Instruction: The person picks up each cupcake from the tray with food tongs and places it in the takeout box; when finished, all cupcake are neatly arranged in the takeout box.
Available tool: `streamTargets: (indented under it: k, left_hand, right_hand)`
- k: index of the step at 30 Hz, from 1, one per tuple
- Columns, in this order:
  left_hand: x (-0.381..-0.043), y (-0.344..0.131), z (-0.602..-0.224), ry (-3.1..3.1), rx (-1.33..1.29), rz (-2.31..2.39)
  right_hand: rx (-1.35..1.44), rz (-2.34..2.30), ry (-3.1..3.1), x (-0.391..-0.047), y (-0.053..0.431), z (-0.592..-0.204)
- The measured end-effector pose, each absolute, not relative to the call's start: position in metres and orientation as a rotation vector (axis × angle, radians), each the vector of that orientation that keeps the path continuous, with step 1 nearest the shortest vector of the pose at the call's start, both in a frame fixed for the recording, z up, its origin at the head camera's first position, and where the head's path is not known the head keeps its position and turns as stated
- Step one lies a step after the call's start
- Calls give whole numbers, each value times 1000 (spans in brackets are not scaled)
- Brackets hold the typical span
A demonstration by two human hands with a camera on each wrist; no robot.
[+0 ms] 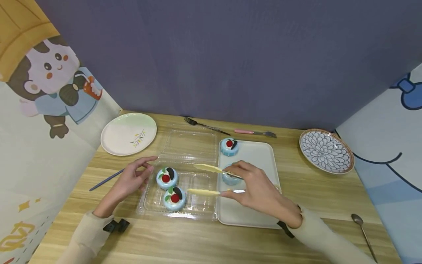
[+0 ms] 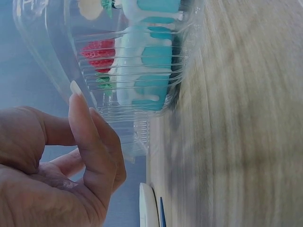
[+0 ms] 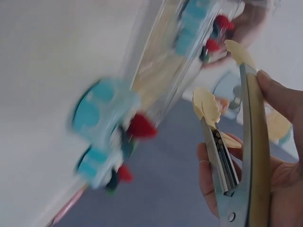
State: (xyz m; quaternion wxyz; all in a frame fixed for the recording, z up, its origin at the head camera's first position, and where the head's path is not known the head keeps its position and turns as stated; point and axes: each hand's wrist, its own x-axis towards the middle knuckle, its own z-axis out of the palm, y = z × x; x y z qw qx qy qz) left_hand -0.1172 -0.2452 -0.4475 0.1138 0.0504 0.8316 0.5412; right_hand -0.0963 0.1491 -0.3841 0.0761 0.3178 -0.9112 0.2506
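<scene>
My right hand [image 1: 258, 189] holds metal tongs [image 3: 255, 156] with cream scalloped tips. The tips stand apart over the right half of a clear plastic clamshell box [image 1: 201, 215], nothing between them. In the box's left half sit two small blue toy cakes, a rear cake [image 1: 173, 178] and a front cake [image 1: 169, 205], topped with red berries. Two similar cakes are on the white tray [image 1: 247, 219]: one cake [image 1: 229, 149] at its back left corner, another cake [image 1: 227, 179] partly hidden by my right hand. My left hand [image 1: 130, 181] is at the box's left edge, one fingertip against the rim in the left wrist view.
The box's lid [image 1: 191, 143] lies folded back. Behind are a black fork [image 1: 206, 126] and a pink-handled fork [image 1: 252, 132]. A pale oval plate [image 1: 118, 135] and blue stick [image 1: 105, 180] lie left; a patterned plate [image 1: 326, 150] and spoon [image 1: 362, 229] lie right.
</scene>
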Motion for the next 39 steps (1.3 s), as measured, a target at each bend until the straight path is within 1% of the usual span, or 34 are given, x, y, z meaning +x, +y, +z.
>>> streamTargets:
  k: [8,13,17,21,29,39]
  left_hand:
    - [-116,-245,-447,2452,167,1581]
    - [-115,-246,-446,2454,158,1579]
    - [-116,-246,-446,2447,149,1580]
    - [-115,-245,-445,2440,149,1584]
    - [-114,-245,-449,2429,137,1600]
    - [-114,-244,-448,2429,151,1611]
  right_hand:
    - [716,686,-2719,-105,204,-380]
    - [578,631,-2762,-100,235,-384]
    - [556,598,-2771,-92,251,-394]
    - [572,560,-2772,-87,255,-406]
    - [600,579,-2770,-85,246,-422]
    - [583,587,-2749,-84,245,-424]
